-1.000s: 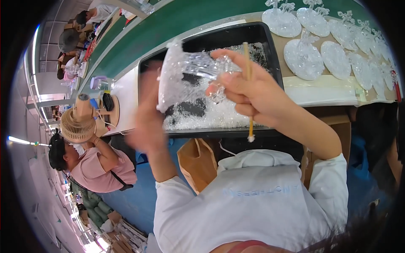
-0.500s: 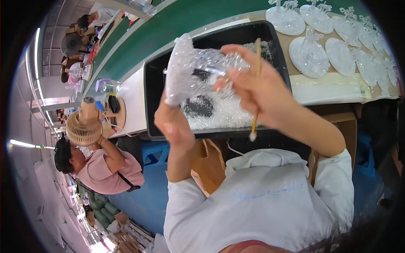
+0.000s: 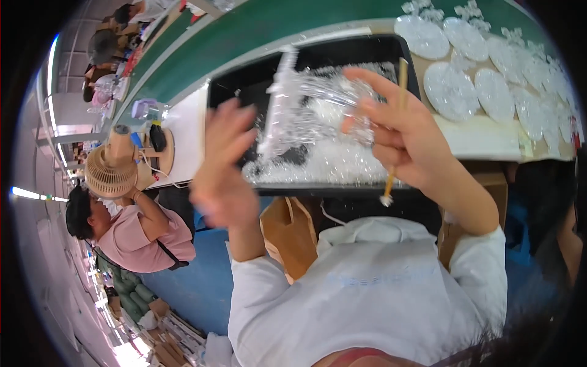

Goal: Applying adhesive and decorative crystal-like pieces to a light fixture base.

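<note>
One long green-topped table, running from upper left to right. One black tray on it, holding a heap of clear glittering pieces, piled toward its near edge; the far left corner shows bare black. Round white lacy discs lie in rows just right of the tray. Right hand grips a clear crinkled plastic piece and a thin wooden stick, raised above the tray. Left hand, blurred, fingers spread wide, holds nothing, just left of the plastic.
</note>
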`<state>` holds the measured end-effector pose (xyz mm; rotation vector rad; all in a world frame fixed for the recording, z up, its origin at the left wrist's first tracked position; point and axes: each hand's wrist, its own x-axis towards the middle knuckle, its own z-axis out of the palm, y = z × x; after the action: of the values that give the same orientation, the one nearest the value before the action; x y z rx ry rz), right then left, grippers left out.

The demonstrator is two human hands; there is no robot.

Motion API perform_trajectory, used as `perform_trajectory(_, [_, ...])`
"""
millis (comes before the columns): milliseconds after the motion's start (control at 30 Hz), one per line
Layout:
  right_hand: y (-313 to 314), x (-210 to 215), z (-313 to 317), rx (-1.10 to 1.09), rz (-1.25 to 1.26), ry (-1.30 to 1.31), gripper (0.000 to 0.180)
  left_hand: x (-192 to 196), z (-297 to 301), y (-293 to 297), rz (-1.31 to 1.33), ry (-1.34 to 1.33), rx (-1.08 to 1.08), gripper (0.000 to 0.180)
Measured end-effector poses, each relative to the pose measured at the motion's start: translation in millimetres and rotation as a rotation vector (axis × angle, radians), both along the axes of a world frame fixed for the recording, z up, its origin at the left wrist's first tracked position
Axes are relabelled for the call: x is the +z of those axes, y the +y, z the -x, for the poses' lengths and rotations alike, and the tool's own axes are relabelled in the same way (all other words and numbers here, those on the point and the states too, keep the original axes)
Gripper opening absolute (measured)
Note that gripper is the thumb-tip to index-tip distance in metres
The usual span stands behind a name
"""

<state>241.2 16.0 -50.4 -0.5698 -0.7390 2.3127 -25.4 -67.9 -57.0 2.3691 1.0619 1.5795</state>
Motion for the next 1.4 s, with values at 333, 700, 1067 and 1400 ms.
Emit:
perform_trajectory(333, [-8.5,-3.5,8.1,-0.059,-0.076,-0.078,0.045,12.9,4.1,-16.5,-0.151,-0.765,0.27,0.074])
perform_trajectory(700, [11.9,-4.4,5.9,-0.026,-0.232,-0.15,0.046,-3.7,9.7,11.8,0.165,-0.444,0.082,0.091])
perform_trajectory(1067, [35.0,37.7,37.8,-0.224,-1.426,-0.519,0.064,62.4,-56.7,67.8,0.219,0.47,0.096,0.056])
perform_trajectory(1400, [34.9,69.8,16.9,-0.135,-0.917,-0.563,0.04,48.1,-20.5,94.0,0.457,0.348,0.337,0.046])
